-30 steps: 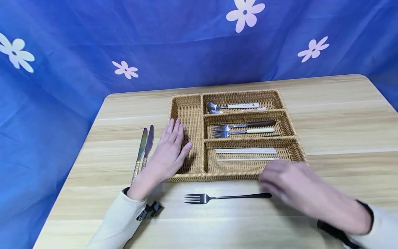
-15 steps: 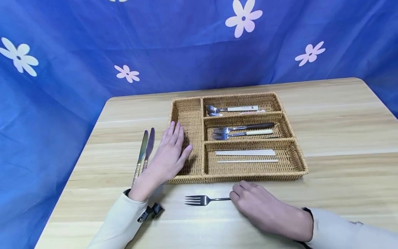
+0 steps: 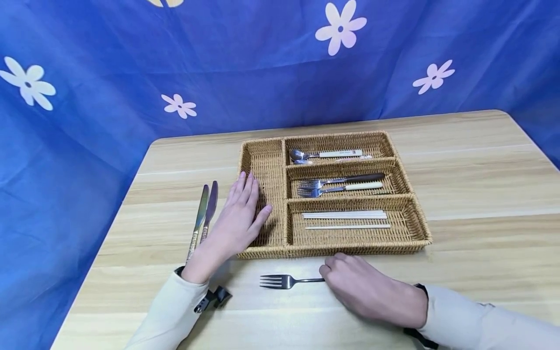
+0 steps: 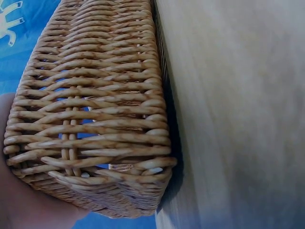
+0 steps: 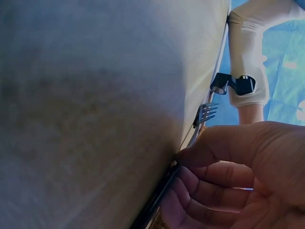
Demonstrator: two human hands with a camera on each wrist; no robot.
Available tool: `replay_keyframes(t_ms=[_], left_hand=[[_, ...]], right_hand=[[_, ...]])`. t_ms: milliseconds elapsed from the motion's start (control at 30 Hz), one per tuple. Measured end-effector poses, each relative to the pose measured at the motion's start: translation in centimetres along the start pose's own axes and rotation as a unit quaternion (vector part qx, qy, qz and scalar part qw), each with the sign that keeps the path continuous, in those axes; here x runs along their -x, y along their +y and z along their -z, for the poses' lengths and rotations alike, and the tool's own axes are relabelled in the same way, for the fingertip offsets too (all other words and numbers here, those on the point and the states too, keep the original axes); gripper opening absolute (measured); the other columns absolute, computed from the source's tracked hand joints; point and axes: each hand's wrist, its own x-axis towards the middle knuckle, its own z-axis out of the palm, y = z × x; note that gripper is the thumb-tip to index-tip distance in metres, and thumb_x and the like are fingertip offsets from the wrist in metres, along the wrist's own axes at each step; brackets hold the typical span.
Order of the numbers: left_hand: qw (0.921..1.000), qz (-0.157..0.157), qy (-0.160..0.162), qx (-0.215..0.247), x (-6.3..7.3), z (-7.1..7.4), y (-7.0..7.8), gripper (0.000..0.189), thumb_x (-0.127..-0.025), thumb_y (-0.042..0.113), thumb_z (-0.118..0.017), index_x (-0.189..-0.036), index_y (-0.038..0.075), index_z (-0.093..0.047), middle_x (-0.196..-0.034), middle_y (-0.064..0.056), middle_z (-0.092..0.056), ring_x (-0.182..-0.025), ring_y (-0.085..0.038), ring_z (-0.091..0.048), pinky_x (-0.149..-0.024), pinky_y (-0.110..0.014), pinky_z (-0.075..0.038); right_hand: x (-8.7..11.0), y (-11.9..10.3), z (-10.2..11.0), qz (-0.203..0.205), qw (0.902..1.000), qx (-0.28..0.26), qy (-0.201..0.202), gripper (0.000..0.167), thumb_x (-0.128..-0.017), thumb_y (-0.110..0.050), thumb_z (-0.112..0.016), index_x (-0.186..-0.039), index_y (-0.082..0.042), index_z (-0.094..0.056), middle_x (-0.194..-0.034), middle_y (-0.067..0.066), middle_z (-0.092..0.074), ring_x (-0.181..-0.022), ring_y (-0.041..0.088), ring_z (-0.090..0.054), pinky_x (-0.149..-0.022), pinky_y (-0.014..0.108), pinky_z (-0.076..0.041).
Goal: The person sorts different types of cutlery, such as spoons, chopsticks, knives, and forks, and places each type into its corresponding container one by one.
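A black fork (image 3: 283,281) lies on the table in front of the wicker cutlery tray (image 3: 350,251), tines to the left. My right hand (image 3: 369,291) pinches its handle, most of which the hand hides in the head view. Seen from the right wrist, the thumb and curled fingers meet at the dark handle (image 5: 155,202), with the tines (image 5: 206,112) beyond. My left hand (image 3: 234,218) rests over the tray's left rim with fingers extended into the long left compartment. The left wrist view has the woven corner (image 4: 90,119) close up, the hand partly behind it.
Two knives (image 3: 202,209) lie left of the tray, beside the left wrist. Spoons (image 3: 332,153) fill the tray's back compartment, two forks (image 3: 350,186) the middle, and white chopsticks (image 3: 345,215) the front. A blue flowered cloth (image 3: 245,58) hangs behind the table.
My right hand has come left from the tray's front right corner to the black fork and taken its handle. The left hand stays on the tray. The head view has shifted slightly.
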Motion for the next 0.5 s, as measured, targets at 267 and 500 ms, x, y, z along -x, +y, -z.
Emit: replay_keyframes(t_ms=[267,500], left_hand=[[0.9999,0.007,-0.006,-0.005,0.01,-0.02,-0.02,0.075,-0.103,0.048,-0.029,-0.148,-0.011,-0.017,-0.157,-0.026,-0.008,-0.147,-0.034,0.005,-0.119,-0.045,0.001],[1.0000,0.005,-0.006,-0.004,-0.07,0.05,0.01,0.075,-0.103,0.047,-0.031,-0.148,-0.012,-0.017,-0.157,-0.026,-0.008,-0.147,-0.034,0.005,-0.119,-0.046,0.001]], right_hand=[[0.07,0.16,-0.07,0.015,0.9999,-0.003,0.006,0.010,-0.079,-0.002,-0.065,-0.073,-0.007,-0.060,-0.066,-0.003,-0.051,-0.059,0.010,-0.047,-0.049,0.017,-0.045],[0.25,0.18,0.07,0.035,0.9992,0.017,0.008,0.007,-0.079,-0.005,-0.067,-0.077,-0.007,-0.061,-0.069,-0.002,-0.051,-0.062,0.010,-0.049,-0.053,0.018,-0.047]])
